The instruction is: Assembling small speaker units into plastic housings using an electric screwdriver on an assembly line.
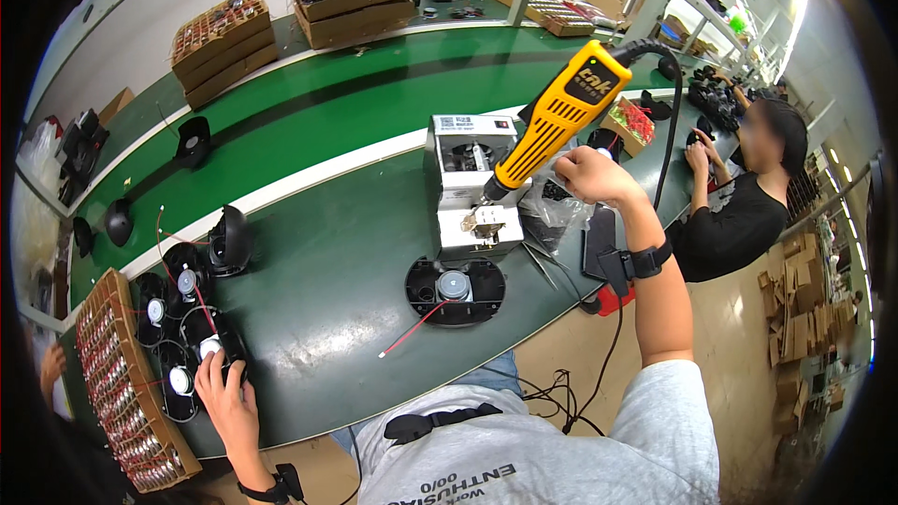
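On the left side of the bench, the fingers of my left hand (227, 404) are bent around a black speaker housing (231, 352) with a round speaker in it. Several similar housings (150, 355) with red wires lie around it. My right hand (596, 176) is closed just right of a yellow electric screwdriver (561, 112); whether something is in its fingers is hidden. The screwdriver slants down, its tip over a white screw feeder (475, 189). In front of the feeder lies a black oval housing (456, 292) with a grey speaker and a red wire.
A cardboard tray of small metal parts (131, 383) stands at the left edge. Beside the feeder are a plastic bag (557, 215), tweezers (541, 262) and a dark phone-like device (599, 241). Behind runs a green conveyor (327, 84). A co-worker (748, 187) sits at right; another works across.
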`<move>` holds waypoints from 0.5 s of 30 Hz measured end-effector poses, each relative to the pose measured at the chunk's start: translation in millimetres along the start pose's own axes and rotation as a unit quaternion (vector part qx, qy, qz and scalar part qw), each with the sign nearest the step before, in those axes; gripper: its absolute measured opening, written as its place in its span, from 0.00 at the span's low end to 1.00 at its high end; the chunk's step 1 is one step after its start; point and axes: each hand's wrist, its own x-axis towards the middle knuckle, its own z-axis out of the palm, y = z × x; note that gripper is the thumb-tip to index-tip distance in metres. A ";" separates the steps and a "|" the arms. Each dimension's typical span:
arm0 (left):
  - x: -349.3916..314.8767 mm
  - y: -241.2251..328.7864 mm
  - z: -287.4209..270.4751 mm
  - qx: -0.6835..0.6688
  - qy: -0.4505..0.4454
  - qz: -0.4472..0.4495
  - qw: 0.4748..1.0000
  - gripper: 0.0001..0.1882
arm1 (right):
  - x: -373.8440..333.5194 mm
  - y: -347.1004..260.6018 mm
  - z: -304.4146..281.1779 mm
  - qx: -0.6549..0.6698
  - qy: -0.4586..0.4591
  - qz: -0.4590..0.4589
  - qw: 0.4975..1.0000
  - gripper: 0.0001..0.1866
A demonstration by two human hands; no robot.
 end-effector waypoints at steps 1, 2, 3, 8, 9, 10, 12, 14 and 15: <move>-1.7 -1.0 -0.8 0.006 0.003 -0.010 1.000 0.21 | -4.5 3.7 -6.1 0.002 0.004 0.002 1.000 0.20; -2.8 -3.4 -0.6 0.003 0.004 -0.022 1.000 0.21 | -8.5 9.1 -13.1 0.058 0.012 0.016 0.998 0.19; -4.3 -7.6 2.7 0.001 0.006 -0.026 1.000 0.21 | -10.7 2.5 -16.7 0.108 0.017 0.027 0.994 0.18; -2.4 -8.2 -3.0 0.014 0.018 -0.041 0.999 0.28 | 8.3 -22.9 7.8 0.479 0.031 -0.078 0.874 0.12; -1.8 -5.5 -8.9 0.018 0.017 -0.048 0.999 0.28 | 6.8 -56.4 26.3 0.448 0.097 -0.078 0.885 0.11; 3.2 0.1 -13.6 0.008 0.014 -0.055 0.998 0.31 | 31.9 -52.2 52.2 0.468 0.181 -0.189 0.844 0.10; 5.2 7.9 -24.0 0.002 0.008 -0.072 0.997 0.34 | 72.1 -47.4 71.4 0.558 0.171 -0.254 0.771 0.12; 9.1 13.9 -29.3 -0.013 0.025 -0.101 0.994 0.37 | 104.6 -9.3 68.6 0.562 -0.061 -0.386 0.729 0.10; 3.9 11.1 -31.4 -0.006 0.022 -0.112 0.993 0.37 | 92.7 -35.6 82.9 0.531 0.073 -0.314 0.784 0.07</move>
